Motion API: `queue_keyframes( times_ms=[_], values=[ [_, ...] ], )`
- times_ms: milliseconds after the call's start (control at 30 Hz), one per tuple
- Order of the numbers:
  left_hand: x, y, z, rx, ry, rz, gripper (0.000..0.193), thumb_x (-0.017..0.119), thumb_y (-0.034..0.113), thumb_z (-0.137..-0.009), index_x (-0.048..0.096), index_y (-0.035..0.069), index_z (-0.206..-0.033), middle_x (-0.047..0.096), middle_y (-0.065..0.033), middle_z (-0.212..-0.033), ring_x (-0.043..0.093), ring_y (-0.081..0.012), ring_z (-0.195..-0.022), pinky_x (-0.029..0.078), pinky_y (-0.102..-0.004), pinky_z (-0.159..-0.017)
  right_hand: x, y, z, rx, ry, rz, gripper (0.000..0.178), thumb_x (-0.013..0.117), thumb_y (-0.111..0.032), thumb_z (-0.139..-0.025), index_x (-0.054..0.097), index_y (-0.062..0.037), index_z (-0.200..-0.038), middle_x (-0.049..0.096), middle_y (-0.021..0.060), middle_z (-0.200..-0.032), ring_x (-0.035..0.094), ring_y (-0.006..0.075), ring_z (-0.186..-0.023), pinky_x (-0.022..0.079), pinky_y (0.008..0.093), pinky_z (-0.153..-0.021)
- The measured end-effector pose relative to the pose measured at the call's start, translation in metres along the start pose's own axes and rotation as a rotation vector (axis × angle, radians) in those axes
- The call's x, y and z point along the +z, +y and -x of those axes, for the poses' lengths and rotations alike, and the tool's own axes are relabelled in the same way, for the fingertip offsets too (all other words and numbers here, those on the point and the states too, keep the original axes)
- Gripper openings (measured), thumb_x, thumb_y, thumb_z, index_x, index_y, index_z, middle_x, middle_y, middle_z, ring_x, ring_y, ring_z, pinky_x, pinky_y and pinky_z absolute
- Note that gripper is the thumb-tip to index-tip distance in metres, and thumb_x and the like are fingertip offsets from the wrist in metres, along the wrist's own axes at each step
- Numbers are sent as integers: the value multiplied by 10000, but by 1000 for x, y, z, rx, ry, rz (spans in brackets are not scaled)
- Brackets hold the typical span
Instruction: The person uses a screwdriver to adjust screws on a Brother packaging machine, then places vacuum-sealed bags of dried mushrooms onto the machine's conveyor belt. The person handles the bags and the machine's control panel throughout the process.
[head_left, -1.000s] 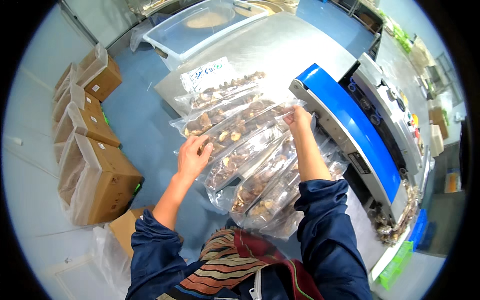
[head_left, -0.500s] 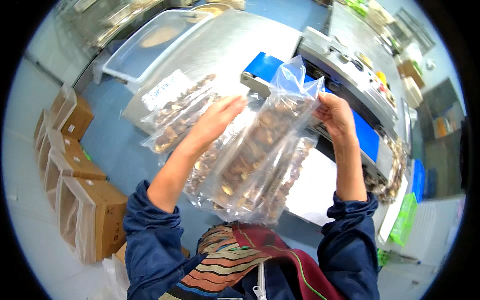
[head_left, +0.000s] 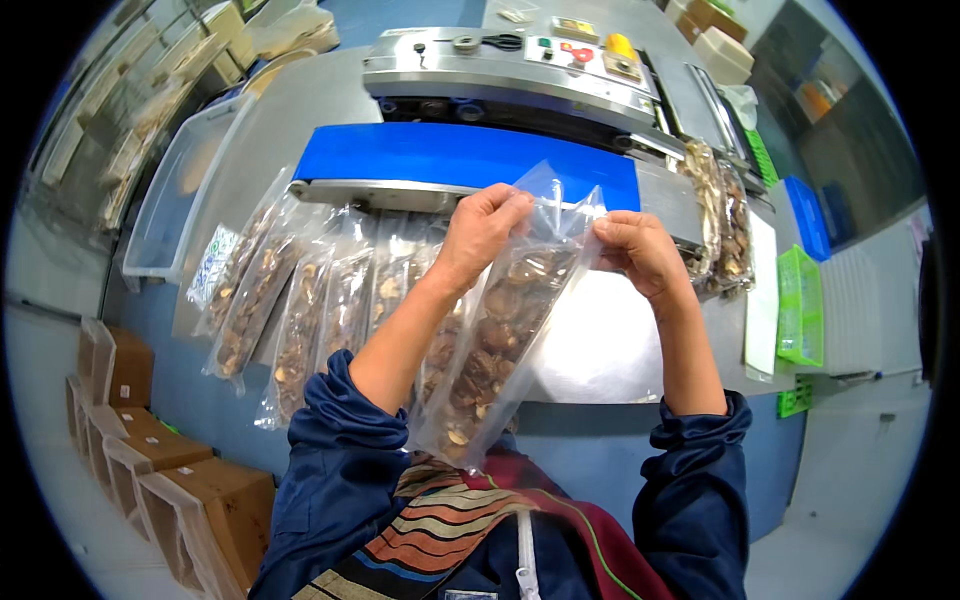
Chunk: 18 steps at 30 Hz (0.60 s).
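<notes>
Between my hands hangs a clear plastic bag of dried mushrooms, its open-looking top edge at the blue conveyor belt. My left hand pinches the upper left of the bag, fingers closed on the film. With thumb and fingers, my right hand grips the upper right corner. The bag's lower end slants down toward my apron. To the left, several similar filled bags lie side by side along the near edge of the metal table, partly covered by my left forearm.
Behind the belt stands a metal sealing machine with knobs and scissors on top. Filled bags lie at its right end, near a green basket. A clear plastic tub is at the left; cardboard boxes stand on the floor.
My view has turned right, so the machine now faces me squarely. My left hand, flat and apart before, has taken hold of the bag's top. The bag has been lifted off the others.
</notes>
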<state>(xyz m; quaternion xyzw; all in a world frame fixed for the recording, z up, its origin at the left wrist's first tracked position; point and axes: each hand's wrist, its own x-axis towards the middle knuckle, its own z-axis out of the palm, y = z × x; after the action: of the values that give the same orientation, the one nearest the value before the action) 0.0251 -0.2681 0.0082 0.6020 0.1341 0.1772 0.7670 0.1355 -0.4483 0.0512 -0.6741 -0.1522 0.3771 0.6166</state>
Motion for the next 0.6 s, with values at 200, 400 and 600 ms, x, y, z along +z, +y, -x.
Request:
queue_keyframes(
  times_ms=[200,400,600],
  values=[
    [55,-46,-19,134,344,-63,226,530,157,-870,625,9,-728,618,-39,-659,478,-67,-575,382,-231,-552,-47,26,-12,-203,291,32,178,561,-110,-842,650,43,-821,647,95,-731,601,124,-605,513,224,-536],
    [72,-146,-18,-305,542,185,233,528,166,-866,578,12,-698,619,-89,-684,578,-156,-603,434,-276,-539,-74,122,-55,-5,419,144,196,548,-87,-786,639,83,-750,632,124,-658,606,145,-508,496,235,-442],
    [49,-197,-40,-409,688,-111,248,530,145,-800,567,-18,-617,584,-117,-588,585,-186,-597,429,-315,-575,-69,168,-93,179,405,116,163,565,-97,-767,640,47,-746,629,113,-649,607,181,-508,469,249,-450]
  ],
)
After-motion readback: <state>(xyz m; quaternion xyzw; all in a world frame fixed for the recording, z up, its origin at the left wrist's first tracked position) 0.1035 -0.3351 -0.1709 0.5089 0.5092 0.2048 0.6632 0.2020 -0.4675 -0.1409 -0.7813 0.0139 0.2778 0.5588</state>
